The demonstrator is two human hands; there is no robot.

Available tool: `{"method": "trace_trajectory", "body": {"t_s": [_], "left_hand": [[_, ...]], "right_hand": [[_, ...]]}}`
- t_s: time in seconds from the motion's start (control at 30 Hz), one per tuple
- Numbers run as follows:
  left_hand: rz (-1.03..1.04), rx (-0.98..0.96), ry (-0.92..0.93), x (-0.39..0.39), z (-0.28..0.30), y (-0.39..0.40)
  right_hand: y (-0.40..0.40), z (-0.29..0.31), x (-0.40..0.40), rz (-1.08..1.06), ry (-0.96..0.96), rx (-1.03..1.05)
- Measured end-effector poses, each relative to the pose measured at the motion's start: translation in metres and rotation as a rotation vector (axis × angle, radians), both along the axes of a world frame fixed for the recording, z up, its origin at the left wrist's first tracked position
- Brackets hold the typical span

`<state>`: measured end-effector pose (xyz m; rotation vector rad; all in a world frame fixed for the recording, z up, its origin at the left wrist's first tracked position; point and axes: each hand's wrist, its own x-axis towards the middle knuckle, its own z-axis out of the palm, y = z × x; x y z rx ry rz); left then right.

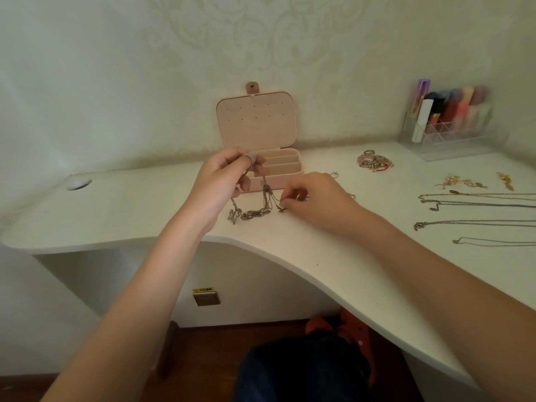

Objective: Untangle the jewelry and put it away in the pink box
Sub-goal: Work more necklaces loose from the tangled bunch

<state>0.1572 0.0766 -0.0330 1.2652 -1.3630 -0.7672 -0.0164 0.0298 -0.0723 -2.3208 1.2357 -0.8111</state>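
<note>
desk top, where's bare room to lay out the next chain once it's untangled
Free: the wide stretch of desk between the round cable hole and the left hand, and the front edge strip below the right hand. Crowded: the right side, with laid-out necklaces, earrings, bracelet pile and clear organizer.

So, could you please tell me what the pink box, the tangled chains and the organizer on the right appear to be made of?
Box: probably pink faux leather, matte, with a velvety beige lining and a snap tab on the open lid.
Chains: fine metal links, silver and gold tones that glint, held by both the left hand and right hand.
Organizer: clear glossy plastic, likely acrylic; its contents show through.
</note>
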Motion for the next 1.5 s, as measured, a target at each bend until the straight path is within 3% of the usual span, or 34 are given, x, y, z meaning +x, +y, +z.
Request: {"method": "trace_trajectory", "body": {"t_s": [0.13, 0.27, 0.43, 0.63, 0.8, 0.9, 1.0, 1.27, 1.5], "left_hand": [[0.079, -0.010, -0.065, 0.005, -0.004, 0.000], [0.162, 0.018, -0.321, 0.014, -0.016, -0.004], [0.234, 0.032, -0.553, 0.002, -0.019, 0.001], [-0.180, -0.044, -0.299, -0.031, -0.027, -0.007], [-0.016, -0.065, -0.089, -0.028, -0.042, -0.018], [0.006, -0.002, 0.137, -0.030, -0.040, -0.018], [0.042, 0.003, 0.221, -0.033, -0.034, -0.015], [0.032, -0.045, 0.052, -0.035, -0.036, -0.015], [-0.181, 0.046, -0.150, -0.039, -0.031, -0.003]], "right_hand": [[-0.002, 0.010, -0.007, -0.019, -0.387, 0.212], [0.001, 0.030, -0.015, -0.041, -0.752, 0.493], [0.007, 0.042, -0.020, 0.061, -0.711, 0.486], [0.015, 0.049, -0.021, 0.201, -0.722, 0.492], [0.007, 0.054, -0.036, 0.207, -0.845, 0.493], [0.002, 0.051, -0.037, 0.144, -0.830, 0.484], [0.000, 0.049, -0.036, 0.077, -0.807, 0.481], [-0.001, 0.052, -0.041, 0.110, -0.873, 0.544], [-0.003, 0.049, -0.040, 0.066, -0.819, 0.492]]}}
